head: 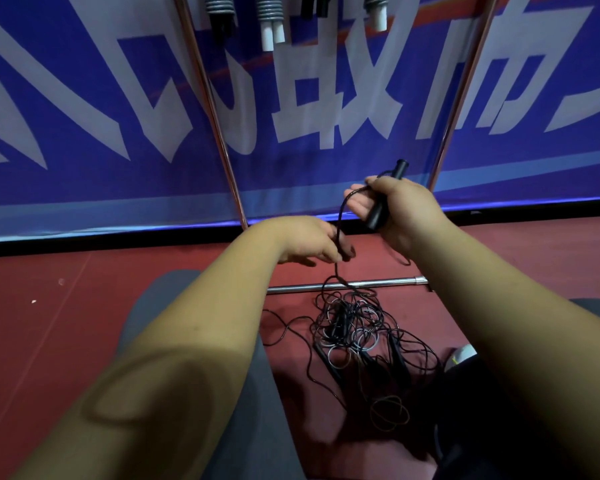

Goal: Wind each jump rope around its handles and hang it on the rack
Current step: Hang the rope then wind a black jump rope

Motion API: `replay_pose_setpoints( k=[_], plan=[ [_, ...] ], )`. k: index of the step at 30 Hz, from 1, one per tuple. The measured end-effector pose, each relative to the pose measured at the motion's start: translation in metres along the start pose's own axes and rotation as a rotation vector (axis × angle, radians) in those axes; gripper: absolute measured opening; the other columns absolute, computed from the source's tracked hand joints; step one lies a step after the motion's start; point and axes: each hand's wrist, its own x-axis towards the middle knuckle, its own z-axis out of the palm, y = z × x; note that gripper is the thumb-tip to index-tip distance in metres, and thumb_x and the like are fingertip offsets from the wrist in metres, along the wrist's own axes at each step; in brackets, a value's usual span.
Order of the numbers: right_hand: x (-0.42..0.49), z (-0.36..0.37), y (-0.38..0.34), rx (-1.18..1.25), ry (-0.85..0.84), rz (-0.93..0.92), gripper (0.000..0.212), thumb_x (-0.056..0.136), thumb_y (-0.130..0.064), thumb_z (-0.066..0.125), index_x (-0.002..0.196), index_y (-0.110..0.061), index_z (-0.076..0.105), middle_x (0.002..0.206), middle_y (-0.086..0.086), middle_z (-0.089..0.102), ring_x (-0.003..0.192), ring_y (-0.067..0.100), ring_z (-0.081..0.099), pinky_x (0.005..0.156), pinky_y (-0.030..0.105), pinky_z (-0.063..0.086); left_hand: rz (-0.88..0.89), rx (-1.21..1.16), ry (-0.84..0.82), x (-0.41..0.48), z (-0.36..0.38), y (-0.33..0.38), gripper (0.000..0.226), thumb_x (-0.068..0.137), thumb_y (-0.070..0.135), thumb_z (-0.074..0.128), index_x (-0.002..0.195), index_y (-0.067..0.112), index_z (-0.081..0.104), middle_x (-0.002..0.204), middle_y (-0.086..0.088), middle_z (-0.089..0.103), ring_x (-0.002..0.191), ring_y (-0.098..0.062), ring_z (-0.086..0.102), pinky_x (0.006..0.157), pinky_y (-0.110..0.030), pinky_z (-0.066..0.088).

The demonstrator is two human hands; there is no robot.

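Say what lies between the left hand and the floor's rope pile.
Head view: black cord hanging from left hand to rope pile, crossing the rack's chrome base bar.

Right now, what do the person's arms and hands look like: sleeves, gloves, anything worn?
Both forearms are bare up to the frame edge, with no sleeve in view. The left hand and right hand are ungloved; no watch, bracelet or ring shows.

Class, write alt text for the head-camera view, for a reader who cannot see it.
A person's right hand grips a black jump-rope handle while the left hand holds its thin black cord, which trails into a tangled pile of black ropes on the red floor. Behind stands a chrome metal rack with wound ropes hanging, before a blue banner.
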Motion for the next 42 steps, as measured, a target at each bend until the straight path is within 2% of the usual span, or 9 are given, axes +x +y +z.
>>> replay_pose_setpoints(
  k=[5,9,13,22,27,32,35,39,42],
  plan=[
    [0.01,-0.009,-0.005,0.08,0.072,0.011,0.01,0.108,-0.006,0.053,0.113,0.001,0.059,0.097,0.023,0.077,0.091,0.035,0.08,0.07,0.041,0.067,-0.064,-0.087,0.02,0.007,0.006,-0.007,0.018,0.111,0.018,0.052,0.109,0.018,0.07,0.107,-0.004,0.079,0.091,-0.018,0.072,0.075,-0.029,0.055],
    [0.021,-0.025,0.004,-0.467,0.124,0.21,0.024,0.104,-0.012,0.054,0.123,-0.001,0.064,0.106,0.017,0.073,0.082,0.033,0.073,0.066,0.039,0.06,0.013,-0.441,0.204,0.004,0.0,0.004,0.016,0.111,0.01,0.049,0.11,0.007,0.064,0.099,-0.013,0.078,0.081,-0.022,0.08,0.068,-0.034,0.067],
    [0.009,-0.031,0.016,-0.875,-0.168,0.415,0.032,0.098,-0.013,0.055,0.12,-0.018,0.077,0.124,0.0,0.078,0.09,0.022,0.064,0.076,0.036,0.045,0.138,-0.901,0.367,0.002,-0.011,0.014,0.011,0.11,0.008,0.055,0.111,-0.002,0.06,0.092,-0.02,0.073,0.073,-0.023,0.08,0.061,-0.032,0.064],
    [-0.009,-0.019,0.016,-0.841,-0.45,0.452,0.021,0.11,-0.024,0.049,0.108,-0.019,0.069,0.122,0.005,0.079,0.12,0.022,0.068,0.101,0.041,0.039,0.176,-1.435,0.643,-0.002,-0.041,0.004,0.017,0.108,0.007,0.058,0.119,-0.005,0.062,0.104,-0.024,0.07,0.073,-0.029,0.079,0.064,-0.037,0.066],
    [-0.013,-0.014,0.016,-0.691,-0.412,0.342,0.01,0.112,-0.015,0.053,0.11,-0.011,0.062,0.106,0.015,0.078,0.11,0.035,0.074,0.104,0.048,0.055,0.006,-1.227,0.59,0.0,-0.041,0.001,0.028,0.115,0.021,0.046,0.122,-0.005,0.053,0.109,-0.023,0.071,0.091,-0.033,0.076,0.077,-0.041,0.065],
    [-0.012,-0.005,0.012,-0.437,-0.206,0.195,0.005,0.11,-0.012,0.056,0.113,-0.01,0.058,0.09,0.016,0.074,0.08,0.031,0.079,0.065,0.038,0.067,-0.159,-0.489,0.206,0.001,-0.018,-0.004,0.033,0.106,0.008,0.045,0.131,0.011,0.066,0.105,-0.004,0.076,0.104,-0.026,0.07,0.101,-0.043,0.056],
    [-0.005,-0.006,0.01,-0.295,-0.099,0.108,0.003,0.11,-0.01,0.055,0.111,-0.007,0.055,0.091,0.017,0.07,0.077,0.031,0.08,0.062,0.038,0.067,-0.115,-0.157,-0.002,-0.002,-0.002,-0.001,0.035,0.098,-0.003,0.052,0.116,0.019,0.073,0.106,0.003,0.079,0.107,-0.016,0.07,0.086,-0.029,0.053],
    [0.004,-0.013,0.006,-0.18,0.02,0.045,0.009,0.109,-0.007,0.055,0.117,-0.002,0.052,0.099,0.022,0.07,0.087,0.038,0.081,0.068,0.044,0.068,-0.141,-0.12,-0.055,0.003,0.008,-0.002,0.026,0.094,0.007,0.073,0.116,0.02,0.073,0.107,-0.006,0.079,0.093,-0.014,0.071,0.078,-0.027,0.051],
    [0.011,-0.019,0.003,-0.126,0.106,0.026,0.018,0.109,-0.011,0.055,0.124,-0.001,0.055,0.107,0.024,0.072,0.089,0.035,0.081,0.066,0.041,0.067,-0.133,-0.24,0.011,0.005,0.006,0.001,0.017,0.108,0.006,0.051,0.118,0.01,0.064,0.099,-0.005,0.08,0.09,-0.016,0.077,0.085,-0.031,0.059]
  ],
)
